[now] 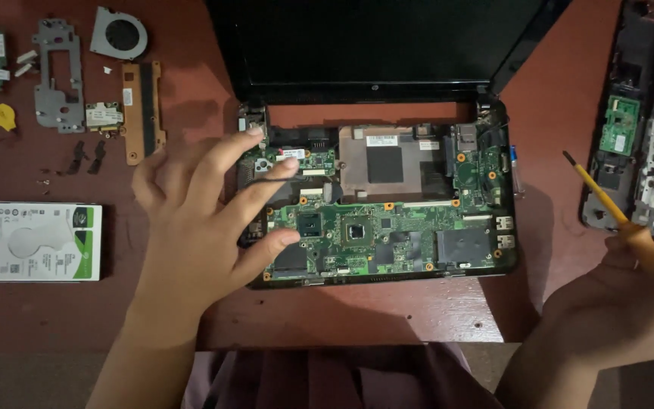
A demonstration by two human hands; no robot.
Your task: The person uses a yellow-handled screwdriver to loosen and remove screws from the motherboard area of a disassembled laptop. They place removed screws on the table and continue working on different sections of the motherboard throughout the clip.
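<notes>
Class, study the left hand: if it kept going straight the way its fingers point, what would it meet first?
The left hand points right, over the opened laptop. Its fingers would probably meet the green motherboard first, near the black cable; its height above the board is unclear.

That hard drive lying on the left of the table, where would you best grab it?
Grip the hard drive by its two long edges, fingers coming straight down from above. It lies flat, label up, a thin rectangular slab, so only the narrow sides offer purchase. The left hand is nearest to it.
</notes>
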